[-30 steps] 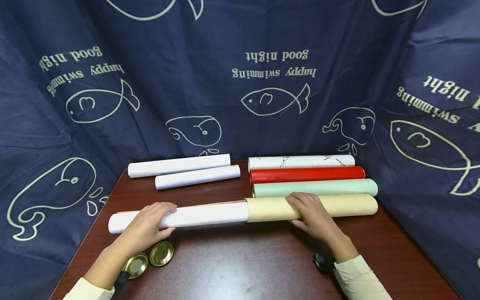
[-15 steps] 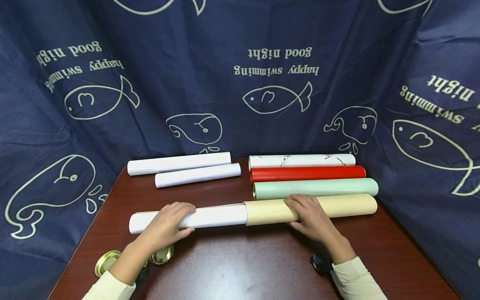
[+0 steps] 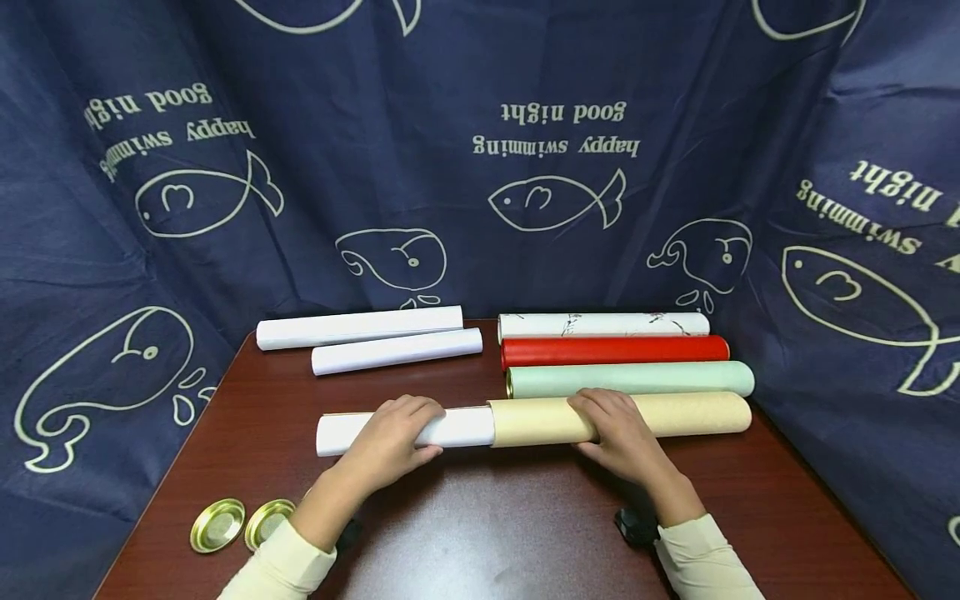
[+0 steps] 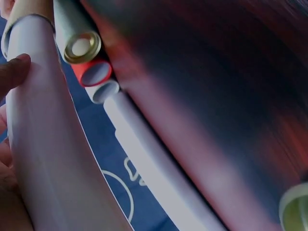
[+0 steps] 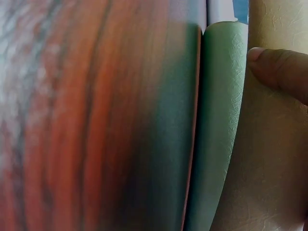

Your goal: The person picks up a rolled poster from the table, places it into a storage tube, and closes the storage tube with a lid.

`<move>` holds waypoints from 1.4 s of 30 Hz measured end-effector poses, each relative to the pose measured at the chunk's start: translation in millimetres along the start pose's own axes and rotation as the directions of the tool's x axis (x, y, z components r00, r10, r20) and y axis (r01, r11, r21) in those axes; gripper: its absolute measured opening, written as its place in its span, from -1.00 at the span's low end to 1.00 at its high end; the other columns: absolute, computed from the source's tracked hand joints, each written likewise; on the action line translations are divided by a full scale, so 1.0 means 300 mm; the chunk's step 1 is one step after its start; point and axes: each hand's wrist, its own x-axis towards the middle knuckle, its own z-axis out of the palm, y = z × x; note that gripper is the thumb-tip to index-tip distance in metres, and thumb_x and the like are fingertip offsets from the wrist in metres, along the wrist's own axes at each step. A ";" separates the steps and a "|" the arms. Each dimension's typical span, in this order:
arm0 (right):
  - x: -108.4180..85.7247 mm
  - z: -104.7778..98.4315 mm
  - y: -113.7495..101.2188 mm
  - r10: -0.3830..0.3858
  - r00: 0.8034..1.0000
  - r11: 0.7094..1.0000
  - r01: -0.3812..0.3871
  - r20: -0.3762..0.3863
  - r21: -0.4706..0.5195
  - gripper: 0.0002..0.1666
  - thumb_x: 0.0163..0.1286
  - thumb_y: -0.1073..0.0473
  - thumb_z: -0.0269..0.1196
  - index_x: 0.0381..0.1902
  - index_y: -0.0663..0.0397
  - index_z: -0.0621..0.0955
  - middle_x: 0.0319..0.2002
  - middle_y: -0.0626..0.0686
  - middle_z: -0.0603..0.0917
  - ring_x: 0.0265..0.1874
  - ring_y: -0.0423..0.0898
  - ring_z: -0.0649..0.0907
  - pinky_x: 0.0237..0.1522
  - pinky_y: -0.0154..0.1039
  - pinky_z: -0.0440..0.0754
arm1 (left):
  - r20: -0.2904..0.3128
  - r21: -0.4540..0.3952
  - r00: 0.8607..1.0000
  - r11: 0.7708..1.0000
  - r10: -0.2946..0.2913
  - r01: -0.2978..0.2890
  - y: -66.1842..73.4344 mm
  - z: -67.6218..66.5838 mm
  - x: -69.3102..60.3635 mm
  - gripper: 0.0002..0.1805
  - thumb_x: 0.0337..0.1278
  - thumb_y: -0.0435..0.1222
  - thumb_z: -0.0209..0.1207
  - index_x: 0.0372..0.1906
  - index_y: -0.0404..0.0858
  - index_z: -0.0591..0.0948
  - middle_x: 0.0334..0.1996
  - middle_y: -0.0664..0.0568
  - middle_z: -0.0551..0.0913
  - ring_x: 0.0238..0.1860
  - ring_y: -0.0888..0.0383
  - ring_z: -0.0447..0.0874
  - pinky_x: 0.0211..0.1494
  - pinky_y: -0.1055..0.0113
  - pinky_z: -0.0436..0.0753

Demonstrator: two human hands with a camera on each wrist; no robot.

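A white paper roll (image 3: pixel 467 427) lies with its right end inside the open left end of a beige cardboard tube (image 3: pixel 701 414). My left hand (image 3: pixel 393 440) grips the roll from above, with the thumb on the near side. Around the middle of the tube, my right hand (image 3: pixel 618 432) holds it the same way. In the left wrist view the roll (image 4: pixel 53 139) runs up into the tube mouth (image 4: pixel 29 12). How far the roll reaches inside is hidden. In the right wrist view a finger (image 5: pixel 274 67) lies along the tube's surface.
Behind the beige tube lie a mint green tube (image 3: pixel 637 379), a red tube (image 3: pixel 615 350) and a white patterned tube (image 3: pixel 600 324). Two white paper rolls (image 3: pixel 360 327) are at the back left. Gold lids (image 3: pixel 217 526) rest near my left forearm. A blue curtain (image 3: pixel 420 167) surrounds the table.
My left hand has moved right with the white roll, and less of the roll shows outside the tube. My right hand and the tube stay nearly in place.
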 end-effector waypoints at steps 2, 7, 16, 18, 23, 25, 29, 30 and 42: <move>-0.001 0.003 -0.001 0.001 1.000 1.000 -0.001 -0.003 0.007 -0.14 -0.31 0.23 0.62 0.08 0.10 0.58 0.02 0.11 0.61 0.04 0.12 0.56 0.08 0.10 0.41 | 0.001 -0.001 1.000 1.000 -0.005 0.005 0.012 0.013 0.011 -0.49 -0.15 -0.17 0.56 -0.04 -0.18 0.63 -0.05 0.06 0.67 -0.02 0.08 0.62 -0.01 0.08 0.57; -0.005 0.010 -0.002 -0.001 1.000 1.000 0.001 -0.005 0.010 -0.14 -0.33 0.23 0.63 0.07 0.09 0.58 0.01 0.09 0.61 0.03 0.11 0.57 0.08 0.09 0.40 | 0.006 -0.005 1.000 1.000 -0.007 0.007 0.033 0.047 0.032 -0.51 -0.12 -0.16 0.54 -0.03 -0.16 0.63 -0.05 0.08 0.66 -0.02 0.08 0.62 0.00 0.09 0.57; -0.010 0.017 -0.005 0.013 1.000 1.000 -0.013 -0.007 0.020 -0.13 -0.33 0.24 0.63 0.07 0.08 0.59 0.01 0.07 0.61 0.04 0.09 0.57 0.08 0.08 0.40 | -0.008 0.006 1.000 1.000 0.002 -0.002 0.092 0.102 0.086 -0.51 -0.12 -0.13 0.53 -0.04 -0.15 0.63 -0.07 0.08 0.67 -0.04 0.07 0.62 -0.05 0.10 0.58; -0.012 0.021 -0.008 0.015 1.000 1.000 -0.015 -0.006 0.022 -0.14 -0.32 0.23 0.62 0.07 0.07 0.59 0.01 0.07 0.62 0.04 0.08 0.57 0.08 0.08 0.40 | -0.008 0.010 1.000 1.000 -0.001 0.001 0.108 0.116 0.095 -0.52 -0.11 -0.12 0.53 -0.04 -0.15 0.63 -0.06 0.08 0.67 -0.04 0.08 0.62 -0.06 0.12 0.58; -0.013 0.026 -0.014 0.021 1.000 0.999 -0.021 -0.011 0.024 -0.16 -0.30 0.22 0.61 0.08 0.06 0.59 0.01 0.06 0.62 0.04 0.08 0.57 0.10 0.07 0.39 | -0.018 -0.009 0.999 0.999 -0.031 0.031 0.134 0.135 0.109 -0.56 -0.10 -0.13 0.53 -0.09 -0.15 0.64 -0.06 0.08 0.68 -0.06 0.09 0.62 -0.04 0.14 0.58; -0.012 0.026 -0.015 0.024 1.000 0.999 -0.023 -0.014 0.022 -0.16 -0.30 0.23 0.61 0.07 0.06 0.59 0.01 0.06 0.62 0.04 0.08 0.57 0.10 0.07 0.39 | -0.030 -0.023 0.999 0.999 -0.039 0.038 0.135 0.136 0.111 -0.58 -0.10 -0.14 0.53 -0.11 -0.15 0.65 -0.07 0.08 0.69 -0.07 0.09 0.63 -0.03 0.14 0.58; -0.010 0.023 -0.018 0.020 1.000 1.000 -0.020 -0.015 0.013 -0.16 -0.31 0.21 0.62 0.07 0.06 0.59 0.01 0.07 0.62 0.04 0.08 0.57 0.10 0.08 0.40 | -0.043 -0.043 0.999 0.999 -0.016 0.014 0.133 0.116 0.107 -0.59 -0.10 -0.15 0.52 -0.11 -0.16 0.66 -0.08 0.07 0.68 -0.04 0.07 0.62 0.05 0.09 0.57; -0.009 0.021 -0.019 0.021 1.000 1.000 -0.021 -0.014 0.015 -0.15 -0.32 0.21 0.62 0.07 0.07 0.59 0.01 0.07 0.62 0.04 0.08 0.57 0.10 0.08 0.39 | -0.047 -0.044 0.999 0.999 -0.006 0.004 0.133 0.106 0.103 -0.58 -0.10 -0.15 0.52 -0.11 -0.16 0.66 -0.08 0.07 0.68 -0.03 0.06 0.62 0.10 0.05 0.55; 0.004 0.016 -0.016 0.028 0.999 1.000 -0.027 -0.033 0.012 -0.15 -0.33 0.21 0.63 0.06 0.08 0.59 0.01 0.08 0.63 0.05 0.09 0.57 0.10 0.07 0.40 | -0.136 -0.071 0.986 0.994 -0.097 0.088 0.030 -0.104 -0.045 -0.51 -0.16 -0.20 0.55 -0.04 -0.23 0.68 0.03 -0.05 0.64 0.13 -0.06 0.55 0.27 -0.25 0.36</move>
